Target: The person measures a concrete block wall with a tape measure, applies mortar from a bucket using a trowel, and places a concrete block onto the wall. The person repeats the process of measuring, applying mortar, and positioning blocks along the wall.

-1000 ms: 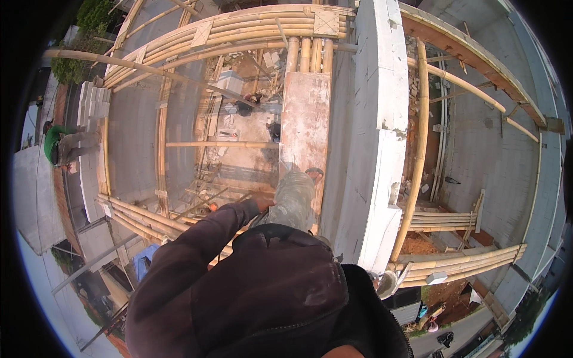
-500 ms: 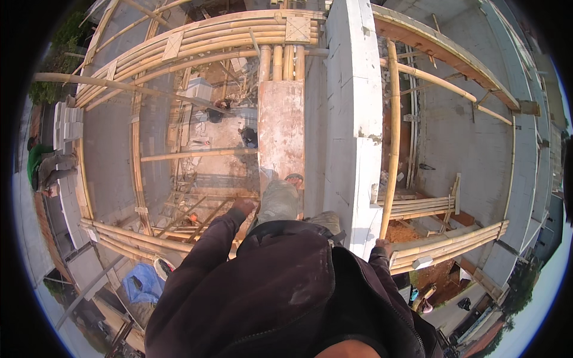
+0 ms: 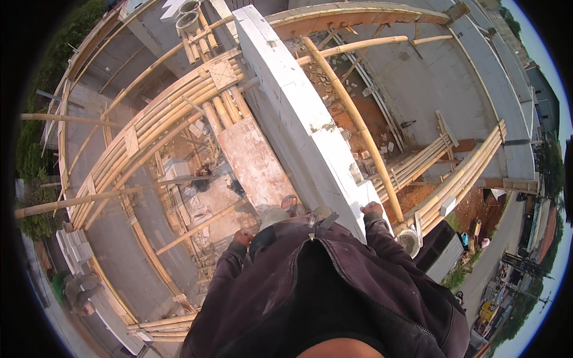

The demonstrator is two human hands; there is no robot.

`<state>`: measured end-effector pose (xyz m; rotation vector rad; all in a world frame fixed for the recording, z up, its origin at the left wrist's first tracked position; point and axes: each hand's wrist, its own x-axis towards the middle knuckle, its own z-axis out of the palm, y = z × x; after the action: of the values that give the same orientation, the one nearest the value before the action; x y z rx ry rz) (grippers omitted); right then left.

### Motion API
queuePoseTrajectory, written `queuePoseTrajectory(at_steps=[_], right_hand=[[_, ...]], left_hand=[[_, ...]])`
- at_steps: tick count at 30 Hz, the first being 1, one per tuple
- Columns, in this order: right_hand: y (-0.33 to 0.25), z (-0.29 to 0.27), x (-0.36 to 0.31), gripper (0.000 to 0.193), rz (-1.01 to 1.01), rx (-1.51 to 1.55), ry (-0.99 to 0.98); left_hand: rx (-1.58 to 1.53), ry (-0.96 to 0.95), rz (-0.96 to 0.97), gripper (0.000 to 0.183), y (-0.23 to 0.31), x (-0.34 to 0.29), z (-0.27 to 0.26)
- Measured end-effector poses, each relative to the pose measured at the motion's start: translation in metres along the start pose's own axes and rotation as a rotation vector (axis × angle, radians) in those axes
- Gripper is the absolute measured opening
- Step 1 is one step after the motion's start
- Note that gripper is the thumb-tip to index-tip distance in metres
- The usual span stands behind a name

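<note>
My right hand (image 3: 373,209) is curled beside the ragged, stepped end of a white block wall (image 3: 298,98). Its back faces up, so whatever may be in the fingers is hidden. Low beside my left hip is my left hand (image 3: 243,237), small and blurred, with its fingers hard to make out. Just ahead of me, my sandalled foot (image 3: 289,204) stands on a mortar-stained board (image 3: 253,158) alongside the wall. A round bucket (image 3: 409,241) with grey contents is close to my right forearm.
Bundled bamboo poles (image 3: 158,119) span the deep room on the left. A single bamboo pole (image 3: 355,119) and another bundle (image 3: 462,182) cross the right-hand opening. Two buckets (image 3: 187,21) stand at the far end. A person (image 3: 80,292) is beside blocks at far left.
The view has swung right, so the wall and board now slant up to the left. My left arm is closer to my body. The bucket by my right forearm has come into view.
</note>
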<state>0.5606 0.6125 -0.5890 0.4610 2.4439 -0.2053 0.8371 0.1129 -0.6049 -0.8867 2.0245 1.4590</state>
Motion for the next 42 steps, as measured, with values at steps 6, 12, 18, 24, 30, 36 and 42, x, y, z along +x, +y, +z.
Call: queuePoseTrajectory(at_steps=[6,12,18,24,30,36,42], right_hand=[[0.092,0.039,-0.066,0.041,0.083,-0.111,-0.141],[0.184,0.094,-0.126,0.03,0.731,0.425,0.184],[0.217,0.081,-0.158,0.049,0.768,0.592,0.331],[0.187,0.056,-0.121,0.099,0.666,0.65,0.202],[0.167,0.047,-0.114,0.11,0.766,0.516,0.161],[0.183,0.045,-0.094,0.103,0.689,0.812,0.287],[0.1,0.0,-0.078,0.068,0.101,1.712,0.257]], left_hand=[[0.127,-0.178,0.008,0.005,0.043,-0.002,-0.04],[0.19,-0.372,-0.013,0.009,0.063,0.037,-0.057],[0.235,-0.43,-0.023,0.013,0.088,0.043,-0.07],[0.183,-0.432,0.041,0.018,0.12,0.019,-0.087],[0.351,-0.213,0.08,0.027,0.142,-0.009,-0.07],[0.375,-0.136,0.22,0.03,0.128,-0.021,-0.028],[0.199,-0.202,0.291,0.034,0.221,-0.003,0.029]])
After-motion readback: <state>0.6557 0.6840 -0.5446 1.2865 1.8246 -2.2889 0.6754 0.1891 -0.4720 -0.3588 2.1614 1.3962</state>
